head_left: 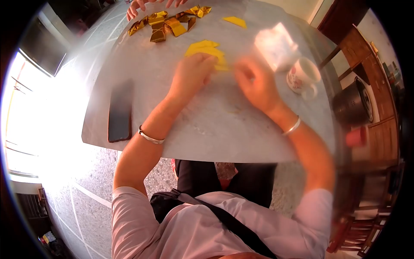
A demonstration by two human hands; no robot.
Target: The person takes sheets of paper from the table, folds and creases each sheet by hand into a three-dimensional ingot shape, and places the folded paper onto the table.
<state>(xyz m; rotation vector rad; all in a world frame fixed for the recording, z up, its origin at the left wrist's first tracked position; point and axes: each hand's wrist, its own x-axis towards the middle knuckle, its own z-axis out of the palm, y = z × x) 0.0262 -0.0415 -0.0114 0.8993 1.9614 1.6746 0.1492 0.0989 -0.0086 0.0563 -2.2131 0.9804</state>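
Note:
Several pieces of folded yellow paper lie at the middle of the grey tabletop. My left hand is over their near edge, its fingers curled in and closed on a piece of the paper. To its right, my right hand hangs apart from the paper, blurred by motion. Its thumb and forefinger curl toward each other in a closed shape, and I cannot make out anything between them. Shiny gold folded paper pieces form a loose pile farther back, and a single flat yellow piece lies right of that pile.
A smartphone lies at the table's left side. On the right stand a white mug with a printed pattern and a bright white packet. Another person's hands are at the far edge, behind the gold pile.

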